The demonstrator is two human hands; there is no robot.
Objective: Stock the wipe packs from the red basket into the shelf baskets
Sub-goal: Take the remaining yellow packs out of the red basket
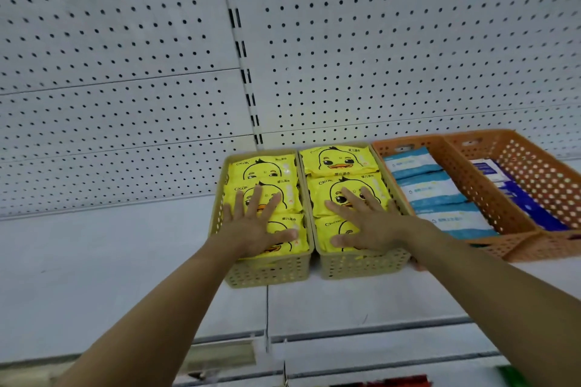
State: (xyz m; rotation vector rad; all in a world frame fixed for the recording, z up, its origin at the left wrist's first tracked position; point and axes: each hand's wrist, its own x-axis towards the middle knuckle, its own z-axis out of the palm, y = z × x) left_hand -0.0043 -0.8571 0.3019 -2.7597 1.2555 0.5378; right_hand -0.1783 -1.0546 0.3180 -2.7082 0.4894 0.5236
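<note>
1. The white perforated metal back panel (125, 72) fills the frame from 9 through 12 to 3 o'clock. The white metal shelf (94, 261) below it runs out toward 8 o'clock
2. The left hand (256, 229) lies flat, fingers straight and spread. It presses on the yellow duck-printed soft wipe packs (262, 168) in the left beige perforated plastic basket (267, 273), low in the frame near 6 o'clock
3. The right hand (369, 225) is likewise flat and open, fingers fanned toward 11 o'clock. It presses the matching yellow packs (339, 160) in the right beige perforated plastic basket (361, 267), which touches the first on its 3 o'clock side
4. The step in hand looks like seating the stocked packs. Done well, both palms press straight down and evenly, so the overlapped rows settle below the rims. A push toward 12 o'clock could slide the light baskets back or ruck the near packs
5. At 3 o'clock, the near orange perforated plastic basket (503, 248) holds blue-and-white packs (430, 192), and the far orange perforated plastic basket (540, 179) beside it holds dark blue packs (522, 198)
6. The red basket is not clearly in view. A red sliver (393, 383) at the bottom edge, about 5 o'clock, may be it, but I cannot tell
</note>
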